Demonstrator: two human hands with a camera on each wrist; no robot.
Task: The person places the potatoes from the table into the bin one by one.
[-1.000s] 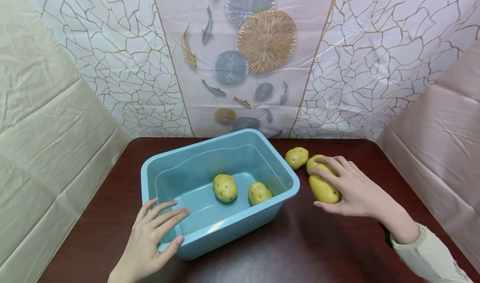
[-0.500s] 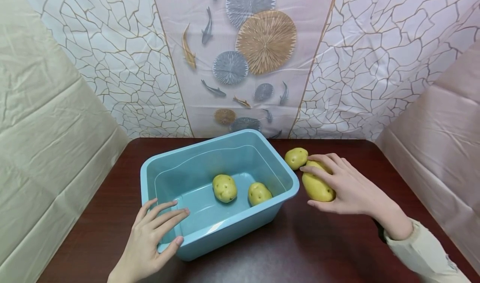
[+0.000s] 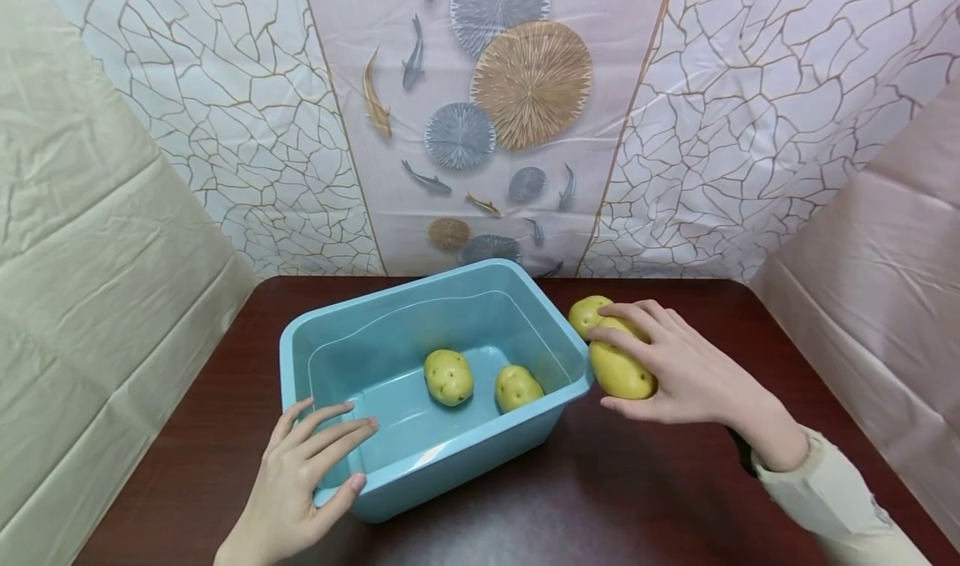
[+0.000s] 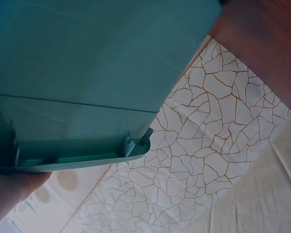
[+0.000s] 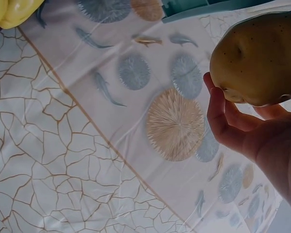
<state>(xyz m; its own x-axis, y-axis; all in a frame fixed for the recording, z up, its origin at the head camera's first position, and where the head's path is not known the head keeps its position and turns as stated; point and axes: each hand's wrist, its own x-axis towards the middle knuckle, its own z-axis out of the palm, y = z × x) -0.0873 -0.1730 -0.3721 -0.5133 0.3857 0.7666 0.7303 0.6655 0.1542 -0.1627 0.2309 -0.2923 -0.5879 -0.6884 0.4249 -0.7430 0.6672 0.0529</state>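
Dark red-brown worktop carries our work, with a crackle-patterned sheet painted with fish hung behind it. Our right hand curls round a large potato, fingers over its top and thumb beneath, so it hangs clear of the worktop just beside the right rim of the blue plastic tub. Behind it another potato lies on the worktop, close to our fingertips. Our left hand rests on the tub's near left corner, fingers straight over the rim and thumb along the outside wall, which steadies it. Two potatoes lie on the tub's floor. Against a second ago, the held potato has come leftward to the rim; the left hand has not moved.
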